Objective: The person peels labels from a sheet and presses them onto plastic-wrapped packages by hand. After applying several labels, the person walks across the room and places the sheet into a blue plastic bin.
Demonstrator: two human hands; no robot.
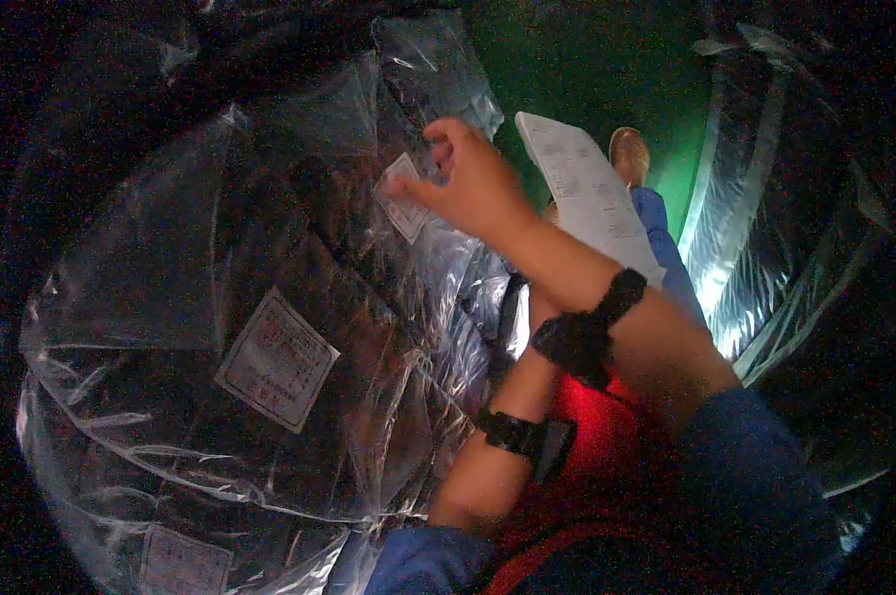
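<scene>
My right hand [473, 183] reaches across to the left over clear plastic wrap [170, 268]. Its thumb lies at a white printed label [409, 206] on the wrap, with the other fingers curled loosely and apart from the thumb. Behind my right forearm, my left forearm leads up to a stack of white printed sheets [579, 183]. Only a sliver of my left hand [551, 211] shows at the edge of the sheets, which it appears to hold; its fingers are mostly hidden. Dark goods sit under the wrap.
Another label [278, 359] is on the wrap nearer to me, and a further label [186, 561] shows at the bottom left. More plastic-wrapped goods [765, 178] stand on the right. Between them is a green floor [587, 59], with my brown shoe [629, 157] on it.
</scene>
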